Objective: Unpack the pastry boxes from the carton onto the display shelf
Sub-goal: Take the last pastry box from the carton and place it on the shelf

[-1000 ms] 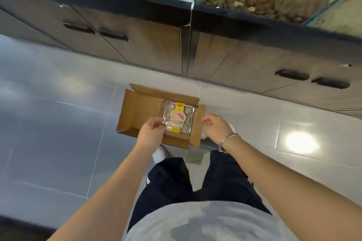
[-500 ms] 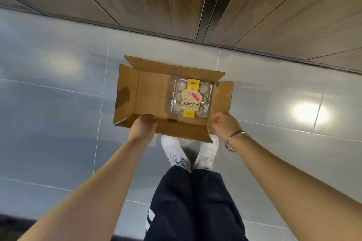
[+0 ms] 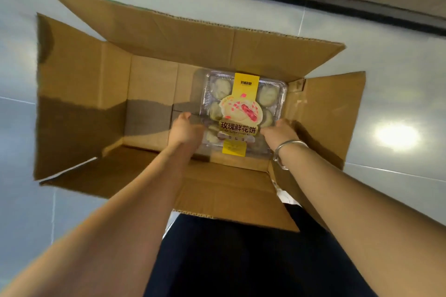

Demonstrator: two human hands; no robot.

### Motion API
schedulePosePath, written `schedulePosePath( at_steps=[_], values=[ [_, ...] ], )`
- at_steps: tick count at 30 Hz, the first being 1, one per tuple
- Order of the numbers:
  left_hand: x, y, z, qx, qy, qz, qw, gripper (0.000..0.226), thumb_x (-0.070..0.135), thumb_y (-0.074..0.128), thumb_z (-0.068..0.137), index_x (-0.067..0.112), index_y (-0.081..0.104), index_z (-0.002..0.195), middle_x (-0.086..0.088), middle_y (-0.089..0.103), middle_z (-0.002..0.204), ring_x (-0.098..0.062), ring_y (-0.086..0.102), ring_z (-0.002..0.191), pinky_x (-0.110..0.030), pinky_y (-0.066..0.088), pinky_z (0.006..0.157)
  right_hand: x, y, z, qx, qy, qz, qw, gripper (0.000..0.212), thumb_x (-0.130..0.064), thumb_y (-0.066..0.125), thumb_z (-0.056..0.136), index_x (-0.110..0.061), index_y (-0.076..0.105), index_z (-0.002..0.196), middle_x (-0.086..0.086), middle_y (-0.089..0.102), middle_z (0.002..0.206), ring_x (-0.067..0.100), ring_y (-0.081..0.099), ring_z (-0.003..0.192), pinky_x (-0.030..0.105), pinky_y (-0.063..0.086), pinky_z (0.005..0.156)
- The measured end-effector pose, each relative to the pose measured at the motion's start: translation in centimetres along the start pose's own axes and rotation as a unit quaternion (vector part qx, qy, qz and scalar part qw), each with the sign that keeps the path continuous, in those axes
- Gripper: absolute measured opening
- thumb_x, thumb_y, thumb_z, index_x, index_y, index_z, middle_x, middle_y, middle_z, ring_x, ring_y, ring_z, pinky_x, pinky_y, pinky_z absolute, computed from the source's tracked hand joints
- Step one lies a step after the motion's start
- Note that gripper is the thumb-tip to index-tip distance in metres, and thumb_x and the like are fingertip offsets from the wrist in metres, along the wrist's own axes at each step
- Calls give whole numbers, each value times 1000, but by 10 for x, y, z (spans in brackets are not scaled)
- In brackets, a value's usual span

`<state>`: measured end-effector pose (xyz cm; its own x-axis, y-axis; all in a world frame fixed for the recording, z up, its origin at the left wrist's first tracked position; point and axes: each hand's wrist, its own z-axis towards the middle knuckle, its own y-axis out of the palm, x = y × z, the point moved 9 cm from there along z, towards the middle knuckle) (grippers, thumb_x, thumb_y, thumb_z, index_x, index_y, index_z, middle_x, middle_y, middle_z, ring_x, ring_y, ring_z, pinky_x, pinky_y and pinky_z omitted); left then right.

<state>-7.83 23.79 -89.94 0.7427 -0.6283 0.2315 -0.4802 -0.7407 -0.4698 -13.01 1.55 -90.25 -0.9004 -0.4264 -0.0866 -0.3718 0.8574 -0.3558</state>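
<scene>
An open brown carton (image 3: 154, 84) stands on the floor with its flaps spread. Inside it, at the right end, lies a clear plastic pastry box (image 3: 243, 108) with a yellow label and round pastries. My left hand (image 3: 185, 131) is down in the carton at the box's near left corner, fingers against its edge. My right hand (image 3: 280, 132), with a metal bracelet on the wrist, is at the box's near right corner. Both hands touch the box; their fingertips are partly hidden by it.
Pale grey floor tiles (image 3: 21, 128) surround the carton. Wooden cabinet fronts with a dark plinth (image 3: 313, 0) run along the top of the view. My dark trousers (image 3: 241, 260) fill the lower middle. A bright light reflection (image 3: 395, 137) lies on the floor at the right.
The view has dropped much closer to the carton. Both hands moved from the carton's near edge down inside to the pastry box's near corners.
</scene>
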Motion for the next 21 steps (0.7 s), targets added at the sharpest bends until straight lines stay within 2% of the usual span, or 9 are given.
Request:
schedulePosePath(
  at_steps=[3,5,8,10,12,14,16,18,21],
  values=[
    [-6,18,32,-13,-15,-27,999,47,15,56,91,5,45,135,-7,56,115,-11,52,78,-16,38,68,8,13,33,40,78,73,993,60,-8,46,94,-1,17,145,17,24,152,30,30,138,32,31,107],
    [-9,31,46,-30,-23,-39,999,39,15,57,91,5,53,128,-10,60,120,-17,52,91,-22,38,77,12,18,52,79,102,141,981,75,-7,57,87,-6,12,147,15,18,155,29,26,140,33,30,109],
    [-18,36,52,-33,-51,-78,995,47,32,62,89,9,53,129,-9,61,124,-23,57,106,-28,40,85,16,24,60,80,110,161,977,88,-25,71,76,-8,18,145,15,21,151,33,27,138,42,32,111],
    [-27,29,48,-16,-67,-103,992,53,41,62,86,9,53,128,-9,62,120,-23,60,103,-31,46,87,24,28,62,45,104,193,975,93,-33,76,66,-8,27,142,15,32,145,32,38,131,43,37,107],
    [-35,29,34,-42,-71,-161,983,50,41,66,83,10,55,121,-11,67,113,-27,66,94,-37,53,83,30,32,54,4,96,256,962,73,-35,76,67,-8,47,128,11,54,126,23,55,105,31,49,88],
    [-28,35,7,-83,-43,-212,973,37,32,70,82,9,55,107,-12,68,95,-22,66,70,-30,55,58,21,46,24,-80,77,314,943,41,-37,66,81,-16,53,114,2,61,101,17,56,85,19,50,71],
    [-17,34,-22,-76,-3,-214,974,27,26,71,83,9,51,91,-11,63,79,-20,58,56,-25,47,42,10,56,-9,-118,56,321,938,67,-53,72,66,-14,55,117,5,63,107,23,60,96,34,52,89],
    [-11,17,-58,-28,3,-214,976,22,25,69,85,13,51,85,-11,66,80,-23,63,63,-32,55,53,9,50,-33,-68,6,264,962,97,-62,70,41,-19,53,127,9,60,123,30,56,113,48,46,99],
    [-12,-8,-108,-28,-17,-301,953,14,20,70,84,13,58,87,-10,71,85,-21,69,65,-32,59,58,24,15,-81,15,13,198,980,74,-50,61,53,-17,56,119,11,57,123,33,55,112,47,44,98]
  ],
)
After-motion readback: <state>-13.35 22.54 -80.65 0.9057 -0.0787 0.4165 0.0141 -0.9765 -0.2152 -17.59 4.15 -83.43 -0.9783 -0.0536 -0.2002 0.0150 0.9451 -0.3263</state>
